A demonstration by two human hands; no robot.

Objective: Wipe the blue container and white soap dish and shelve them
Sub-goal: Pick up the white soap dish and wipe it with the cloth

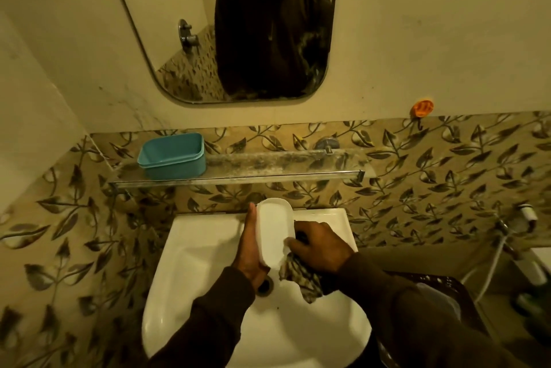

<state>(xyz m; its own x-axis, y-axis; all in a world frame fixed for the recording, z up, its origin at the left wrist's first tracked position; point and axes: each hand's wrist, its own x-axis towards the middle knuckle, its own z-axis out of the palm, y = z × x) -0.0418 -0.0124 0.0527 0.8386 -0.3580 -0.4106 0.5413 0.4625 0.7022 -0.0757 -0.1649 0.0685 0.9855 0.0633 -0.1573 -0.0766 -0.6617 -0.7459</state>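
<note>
At centre frame, over the sink [208, 248], our left hand [253, 251] wraps its fingers along the white dish [272, 230], holding it up. Our right hand [320, 248] is closed on a patterned cloth [301, 278], pressed against the dish's lower right edge. The blue container [173, 156] sits on the shelf [268, 172], upper left.

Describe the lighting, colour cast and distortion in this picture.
Head view: dim, yellowish light tints the wall and sink; wide-angle lens bows the shelf and mirror edges; corners darken; the soap dish is washed out, nearly featureless; sleeves and the mirror's reflection sink into shadow.
</note>
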